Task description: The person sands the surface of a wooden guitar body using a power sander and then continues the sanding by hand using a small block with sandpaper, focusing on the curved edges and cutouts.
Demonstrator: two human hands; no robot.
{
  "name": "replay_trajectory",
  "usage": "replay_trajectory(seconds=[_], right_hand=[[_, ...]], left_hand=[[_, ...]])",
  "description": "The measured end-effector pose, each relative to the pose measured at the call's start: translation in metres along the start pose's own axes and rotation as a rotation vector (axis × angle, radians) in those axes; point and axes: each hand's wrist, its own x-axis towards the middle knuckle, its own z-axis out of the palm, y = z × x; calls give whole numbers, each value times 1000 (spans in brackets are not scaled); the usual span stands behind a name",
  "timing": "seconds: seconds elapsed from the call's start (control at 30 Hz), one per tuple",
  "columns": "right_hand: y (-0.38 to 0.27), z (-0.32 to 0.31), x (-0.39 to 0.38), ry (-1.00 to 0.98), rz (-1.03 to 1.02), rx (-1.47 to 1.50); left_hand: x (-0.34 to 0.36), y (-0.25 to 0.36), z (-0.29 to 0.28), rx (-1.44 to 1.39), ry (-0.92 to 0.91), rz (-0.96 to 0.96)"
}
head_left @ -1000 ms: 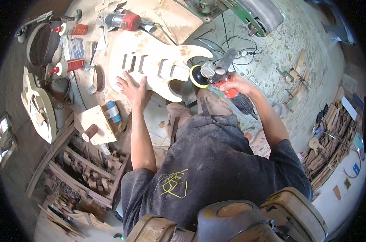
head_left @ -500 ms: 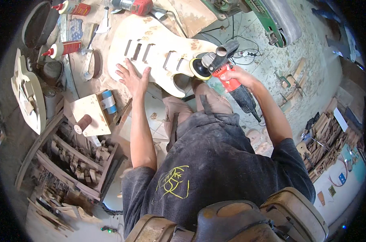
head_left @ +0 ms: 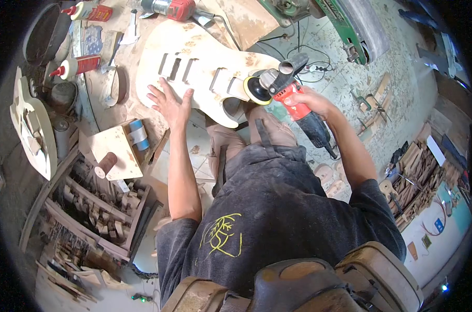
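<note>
A pale wooden electric guitar body with several cut-out slots lies on the dusty workbench, its horned end hanging over the edge above my legs. My left hand rests on its near edge, fingers spread flat below the dark pickup slots. In my right hand is a red and black angle grinder, gripped round its body. Its round, yellow-rimmed disc is against or very close to the guitar body's side by the cutaway; exact contact I cannot tell.
Glue bottles, a red power tool and a wooden block lie on the bench. Another guitar body stands at the left. Cables trail over the floor; a green machine stands far right. Wood scraps fill a rack.
The view has shifted slightly. My left hand stays flat on the guitar body, and the grinder's disc remains at the same cutaway, with little visible movement.
</note>
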Motion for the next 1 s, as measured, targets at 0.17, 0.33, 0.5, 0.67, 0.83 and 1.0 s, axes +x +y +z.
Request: replay_trajectory(seconds=[0.17, 0.33, 0.5, 0.67, 0.83, 1.0], right_hand=[[-3, 3, 2, -5, 0, 14], [1, 4, 5, 16, -5, 9], [-2, 0, 3, -9, -6, -51], [-13, 6, 1, -16, -2, -40], [-11, 11, 5, 6, -56, -58], [-19, 13, 0, -28, -24, -95]], left_hand=[[1, -1, 0, -2, 1, 6], [0, -1, 1, -6, 14, 17], [-1, -1, 1, 1, 8, 12], [-1, -1, 0, 15, 9, 15], [0, 1, -1, 8, 5, 17], [0, -1, 0, 10, 10, 8]])
